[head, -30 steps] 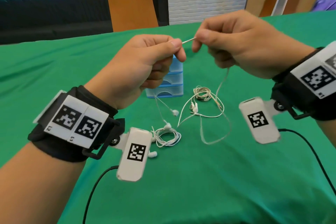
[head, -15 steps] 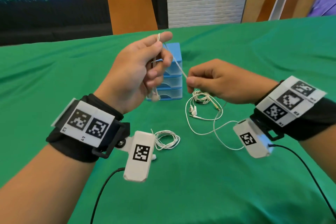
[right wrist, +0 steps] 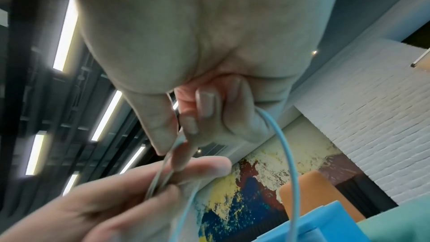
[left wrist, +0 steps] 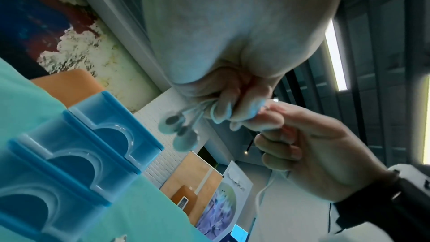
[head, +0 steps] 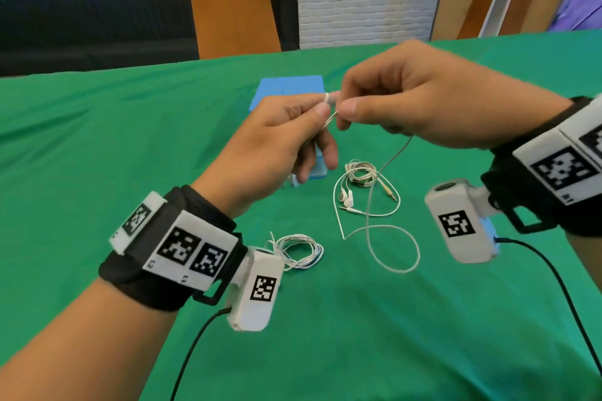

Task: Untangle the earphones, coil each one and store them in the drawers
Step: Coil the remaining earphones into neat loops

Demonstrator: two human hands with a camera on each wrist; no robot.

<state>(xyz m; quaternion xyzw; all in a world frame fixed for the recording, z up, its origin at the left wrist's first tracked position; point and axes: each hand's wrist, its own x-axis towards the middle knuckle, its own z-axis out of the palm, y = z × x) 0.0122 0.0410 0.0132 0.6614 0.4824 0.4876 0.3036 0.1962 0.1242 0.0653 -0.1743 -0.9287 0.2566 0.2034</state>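
Note:
My left hand [head: 312, 117] is raised above the table and holds loops of a white earphone cable [head: 374, 215] wound over its fingers; two earbuds [left wrist: 179, 132] dangle under it in the left wrist view. My right hand [head: 345, 109] pinches the same cable right beside the left fingertips, and the slack hangs down to a loop on the green cloth. A tangled white earphone [head: 360, 174] with a gold plug lies right of the blue drawer unit [head: 286, 91]. A coiled earphone [head: 298, 252] lies near my left wrist.
The green cloth [head: 97, 156] covers the whole table. An orange chair [head: 234, 16] stands behind its far edge. Black cables run from both wrist cameras toward me. The drawer fronts [left wrist: 76, 154] show shut in the left wrist view.
My right hand rose from near the table back up to the left fingertips, bringing the cable with it. The left hand lowered a little, and more cable sits wound on its fingers.

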